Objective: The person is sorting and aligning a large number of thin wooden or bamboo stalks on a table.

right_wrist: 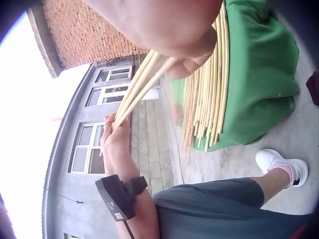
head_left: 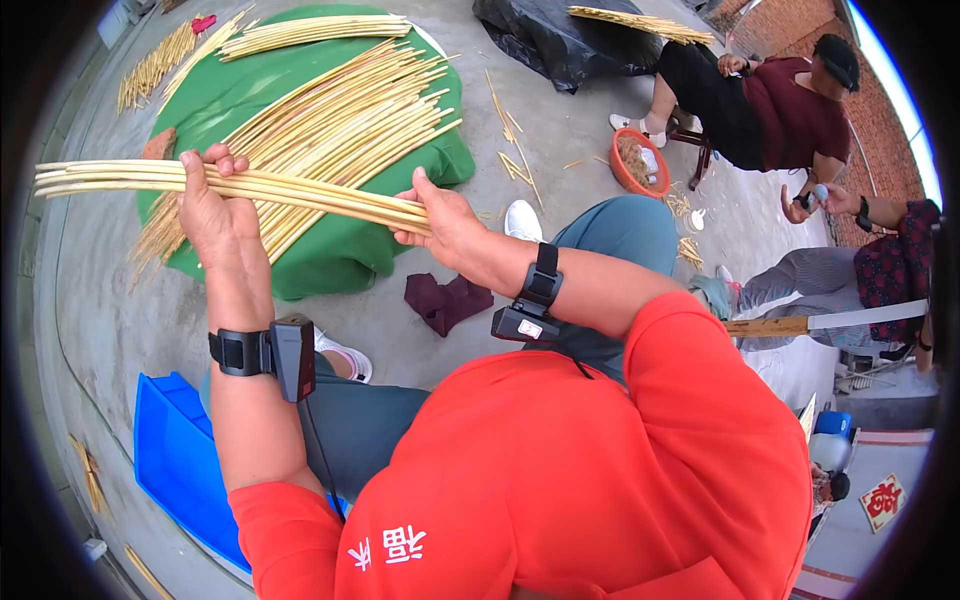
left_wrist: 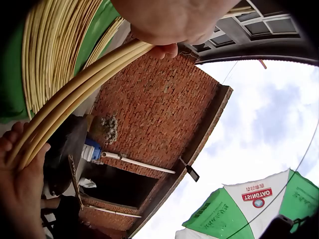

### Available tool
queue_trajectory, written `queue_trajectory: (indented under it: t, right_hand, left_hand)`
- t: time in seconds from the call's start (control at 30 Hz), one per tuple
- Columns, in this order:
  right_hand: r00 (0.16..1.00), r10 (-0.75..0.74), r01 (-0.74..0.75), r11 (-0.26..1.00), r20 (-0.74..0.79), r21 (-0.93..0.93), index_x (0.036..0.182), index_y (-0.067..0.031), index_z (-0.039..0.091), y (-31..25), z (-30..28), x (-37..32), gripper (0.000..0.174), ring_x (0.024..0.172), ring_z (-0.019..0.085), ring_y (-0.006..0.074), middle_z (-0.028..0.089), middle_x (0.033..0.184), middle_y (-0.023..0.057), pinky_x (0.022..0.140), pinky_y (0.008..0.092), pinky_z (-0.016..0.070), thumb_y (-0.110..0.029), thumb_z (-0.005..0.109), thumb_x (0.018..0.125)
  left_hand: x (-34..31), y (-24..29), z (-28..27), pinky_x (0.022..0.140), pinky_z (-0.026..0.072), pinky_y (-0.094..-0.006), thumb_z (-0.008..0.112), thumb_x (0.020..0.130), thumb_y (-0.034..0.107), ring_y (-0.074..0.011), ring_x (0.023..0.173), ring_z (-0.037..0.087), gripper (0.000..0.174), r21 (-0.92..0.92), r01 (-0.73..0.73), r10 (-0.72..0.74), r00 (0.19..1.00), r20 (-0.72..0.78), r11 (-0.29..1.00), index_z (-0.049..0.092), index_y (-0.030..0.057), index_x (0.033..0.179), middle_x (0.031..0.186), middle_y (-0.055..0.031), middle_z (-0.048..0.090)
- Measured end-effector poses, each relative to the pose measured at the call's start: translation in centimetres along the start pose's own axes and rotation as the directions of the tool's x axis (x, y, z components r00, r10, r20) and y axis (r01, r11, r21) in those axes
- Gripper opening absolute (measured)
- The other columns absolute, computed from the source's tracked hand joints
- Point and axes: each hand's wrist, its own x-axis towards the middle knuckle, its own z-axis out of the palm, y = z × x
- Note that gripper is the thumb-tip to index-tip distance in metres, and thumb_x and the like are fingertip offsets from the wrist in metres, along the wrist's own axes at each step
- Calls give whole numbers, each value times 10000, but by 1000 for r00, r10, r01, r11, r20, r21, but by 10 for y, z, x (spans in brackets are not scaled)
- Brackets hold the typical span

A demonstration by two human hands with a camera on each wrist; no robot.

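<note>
Bundle of pale yellow strips (head_left: 300, 192) held level at chest height, in front of the green cloth (head_left: 330, 258); left hand (head_left: 213, 215) curled round its middle, right hand (head_left: 446, 226) gripping one end; probably sorting a handful; next move needs a firm grip and flush ends; strips long, thin, slightly bowed.

— What is carried by the concrete floor (head_left: 560, 130)?
— A green cloth (head_left: 330, 250) is spread over it (canes (head_left: 340, 120) are heaped on top). A maroon rag (head_left: 447, 302), black bag (head_left: 560, 40), orange basin (head_left: 640, 165) and blue crate (head_left: 175, 460) are set around; loose strips (head_left: 515, 150) are scattered.
</note>
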Motion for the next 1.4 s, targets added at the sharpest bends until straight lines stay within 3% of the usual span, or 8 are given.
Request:
queue_trajectory:
  t: [0.2, 0.3, 0.57, 0.77, 0.93, 1.0, 1.13, 1.4]
  right_hand:
    - [962, 24, 113, 869, 270, -481, 1005, -1, 532, -28, -5, 9, 513, 761, 591, 205, 590, 899, 106, 620, 301, 496, -491, 418, 900]
    - [848, -259, 514, 615, 463, -597, 1037, 2, 518, -35, 1, 18, 521, 732, 596, 218, 603, 855, 95, 636, 334, 482, -489, 496, 864]
    - [706, 25, 705, 68, 707, -706, 898, -4, 491, -22, 11, 6, 392, 693, 585, 364, 577, 686, 189, 619, 440, 453, -337, 639, 753]
    - [784, -67, 619, 165, 618, -768, 870, 0, 492, 7, 0, 8, 303, 689, 583, 383, 583, 701, 205, 613, 448, 456, -266, 600, 773]
    - [725, 51, 556, 545, 687, -627, 852, -47, 515, 2, -5, 5, 274, 496, 510, 181, 530, 597, 85, 456, 327, 412, -286, 635, 795]
    - [680, 464, 8, 769, 568, -639, 838, -65, 531, -11, -5, -5, 290, 415, 409, 124, 486, 578, 30, 374, 291, 322, -329, 642, 791]
    - [630, 515, -107, 799, 582, -592, 831, -103, 498, -8, -12, -10, 270, 393, 348, 71, 442, 565, -13, 342, 236, 256, -330, 640, 800]
    - [773, 151, 403, 633, 616, -661, 880, -55, 509, 1, -14, -6, 323, 489, 495, 134, 513, 614, 39, 433, 287, 416, -322, 658, 776]
  left_hand:
    - [10, 19, -22, 612, 408, -312, 472, 920, 208, -160, 609, 426, 216, 28, 44, -40, 992, -118, 999, 442, 4, 854, 744, -118, 516]
    - [9, 18, -31, 610, 409, -313, 469, 919, 212, -160, 616, 420, 228, 41, 75, -69, 988, -135, 996, 441, -4, 853, 745, -113, 501]
    - [7, 9, -49, 628, 401, -280, 525, 893, 206, -147, 647, 418, 184, 88, 150, -146, 988, -43, 985, 443, 48, 850, 795, -116, 519]
    - [-4, 2, -27, 638, 406, -290, 523, 899, 211, -148, 657, 418, 185, 189, 192, -188, 981, -43, 963, 469, 34, 903, 846, -125, 537]
    - [-22, -1, 5, 777, 452, -359, 500, 909, 192, -185, 820, 529, 213, 79, 298, -306, 943, 129, 951, 488, 11, 1021, 970, -165, 559]
    - [-23, -2, -2, 906, 437, -430, 479, 915, 167, -218, 981, 561, 220, 41, 398, -397, 889, 229, 916, 487, 20, 1078, 1081, -193, 556]
    - [-30, -14, -5, 821, 467, -389, 484, 913, 154, -169, 849, 568, 136, 99, 419, -430, 887, 166, 903, 489, 64, 1015, 932, -119, 582]
    - [-19, -10, -16, 601, 406, -268, 511, 903, 147, -112, 632, 443, 125, 170, 269, -263, 963, -60, 948, 460, 35, 929, 785, -74, 519]
